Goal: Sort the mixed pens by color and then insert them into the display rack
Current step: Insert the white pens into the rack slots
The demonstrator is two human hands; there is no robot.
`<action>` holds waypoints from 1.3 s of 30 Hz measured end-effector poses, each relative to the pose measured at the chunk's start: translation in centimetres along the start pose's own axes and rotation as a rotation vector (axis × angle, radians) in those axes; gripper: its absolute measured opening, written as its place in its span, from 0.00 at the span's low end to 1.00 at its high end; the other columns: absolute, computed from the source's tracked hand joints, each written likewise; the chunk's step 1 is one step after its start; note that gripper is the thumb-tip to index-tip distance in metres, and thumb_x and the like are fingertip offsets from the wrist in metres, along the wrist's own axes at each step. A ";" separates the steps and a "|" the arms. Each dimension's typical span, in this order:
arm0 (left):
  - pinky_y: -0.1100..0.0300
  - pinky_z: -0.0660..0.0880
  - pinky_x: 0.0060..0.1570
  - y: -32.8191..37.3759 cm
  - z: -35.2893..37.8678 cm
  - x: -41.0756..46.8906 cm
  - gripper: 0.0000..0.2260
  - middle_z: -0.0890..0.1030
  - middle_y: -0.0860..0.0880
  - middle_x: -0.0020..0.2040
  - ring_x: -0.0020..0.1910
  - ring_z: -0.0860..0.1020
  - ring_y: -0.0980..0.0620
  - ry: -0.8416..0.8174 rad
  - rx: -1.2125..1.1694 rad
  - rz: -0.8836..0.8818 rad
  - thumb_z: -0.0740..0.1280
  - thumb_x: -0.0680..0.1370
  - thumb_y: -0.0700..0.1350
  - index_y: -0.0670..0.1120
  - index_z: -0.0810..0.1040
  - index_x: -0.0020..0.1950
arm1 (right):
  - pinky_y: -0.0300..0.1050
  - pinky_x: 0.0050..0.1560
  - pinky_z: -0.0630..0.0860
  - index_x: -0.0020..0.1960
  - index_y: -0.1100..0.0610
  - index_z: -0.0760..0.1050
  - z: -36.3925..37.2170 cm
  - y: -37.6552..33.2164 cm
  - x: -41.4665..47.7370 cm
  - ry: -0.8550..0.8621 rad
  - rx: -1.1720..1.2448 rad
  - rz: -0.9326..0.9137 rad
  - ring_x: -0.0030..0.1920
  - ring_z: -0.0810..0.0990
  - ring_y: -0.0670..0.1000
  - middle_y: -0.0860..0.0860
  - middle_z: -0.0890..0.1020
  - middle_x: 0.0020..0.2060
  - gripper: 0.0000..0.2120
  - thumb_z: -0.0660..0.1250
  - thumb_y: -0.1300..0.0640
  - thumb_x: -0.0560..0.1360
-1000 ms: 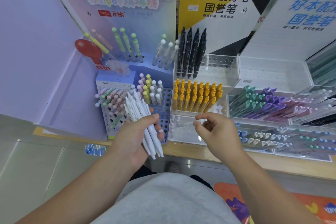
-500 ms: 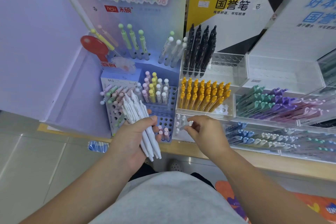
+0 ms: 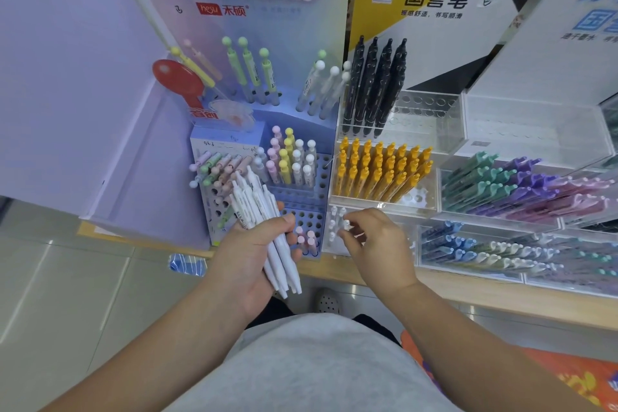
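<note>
My left hand [image 3: 249,256] grips a bundle of several white pens [image 3: 267,231], tips pointing down toward me. My right hand [image 3: 374,241] reaches into the lowest clear tier of the acrylic display rack [image 3: 384,211] and pinches the top of a white pen [image 3: 344,224] standing there beside a few other white pens [image 3: 332,227]. Above that tier stand rows of yellow pens [image 3: 381,170] and, higher up, black pens [image 3: 374,84].
A blue perforated rack [image 3: 311,211] with pastel lollipop pens stands left of the acrylic one. Trays of green, purple, pink and blue pens [image 3: 521,187] fill the right. The wooden shelf edge [image 3: 501,294] runs under the racks. Tiled floor lies to the left.
My right hand has moved left and down from above the lowest tier to the white pens standing in it. The camera has shifted closer. My left hand keeps its bundle.
</note>
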State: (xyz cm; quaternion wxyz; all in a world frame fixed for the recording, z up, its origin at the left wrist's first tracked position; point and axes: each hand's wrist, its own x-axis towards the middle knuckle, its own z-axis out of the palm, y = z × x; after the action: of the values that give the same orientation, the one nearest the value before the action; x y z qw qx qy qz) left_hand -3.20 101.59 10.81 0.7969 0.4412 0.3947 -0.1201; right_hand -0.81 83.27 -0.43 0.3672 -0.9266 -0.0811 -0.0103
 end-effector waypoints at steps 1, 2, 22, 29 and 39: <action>0.58 0.81 0.32 0.0 0.1 -0.1 0.12 0.82 0.47 0.35 0.31 0.81 0.52 -0.003 -0.004 0.000 0.71 0.73 0.36 0.43 0.81 0.56 | 0.41 0.40 0.78 0.50 0.57 0.82 0.0 0.0 -0.1 0.009 0.013 0.002 0.36 0.78 0.47 0.50 0.82 0.42 0.10 0.77 0.62 0.70; 0.59 0.81 0.32 -0.1 0.1 -0.1 0.12 0.82 0.47 0.35 0.31 0.81 0.53 -0.004 -0.008 0.001 0.71 0.73 0.36 0.43 0.81 0.56 | 0.41 0.40 0.78 0.49 0.57 0.82 0.1 0.0 0.0 0.010 0.019 0.005 0.36 0.77 0.46 0.50 0.82 0.41 0.10 0.78 0.62 0.69; 0.55 0.81 0.35 -0.1 2.0 -1.4 0.18 0.81 0.43 0.37 0.34 0.80 0.49 -0.168 0.070 0.033 0.72 0.68 0.35 0.40 0.79 0.58 | 0.39 0.38 0.77 0.41 0.53 0.80 -5.1 -3.5 0.3 -0.076 0.475 0.247 0.35 0.80 0.48 0.49 0.81 0.32 0.05 0.73 0.58 0.75; 0.52 0.81 0.34 0.4 3.9 -1.4 0.17 0.83 0.39 0.41 0.38 0.82 0.44 -0.183 0.063 0.047 0.70 0.72 0.37 0.33 0.78 0.59 | 0.40 0.36 0.77 0.50 0.60 0.79 -8.2 -7.5 0.2 -0.249 0.882 0.262 0.34 0.81 0.48 0.58 0.84 0.39 0.04 0.71 0.61 0.76; 0.54 0.79 0.33 -0.6 4.6 -2.4 0.09 0.83 0.39 0.38 0.35 0.82 0.45 -0.395 0.322 -0.009 0.64 0.77 0.30 0.40 0.81 0.51 | 0.35 0.36 0.75 0.49 0.60 0.81 -9.8 -7.5 0.6 -0.205 1.007 0.324 0.31 0.78 0.44 0.46 0.82 0.33 0.03 0.68 0.65 0.77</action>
State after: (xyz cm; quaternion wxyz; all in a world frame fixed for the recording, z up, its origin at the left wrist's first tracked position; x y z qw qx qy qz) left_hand -2.68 97.16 13.62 0.7775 0.5288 0.2089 -0.2687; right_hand -1.01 82.08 11.83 0.7531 -0.6328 0.0326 0.1770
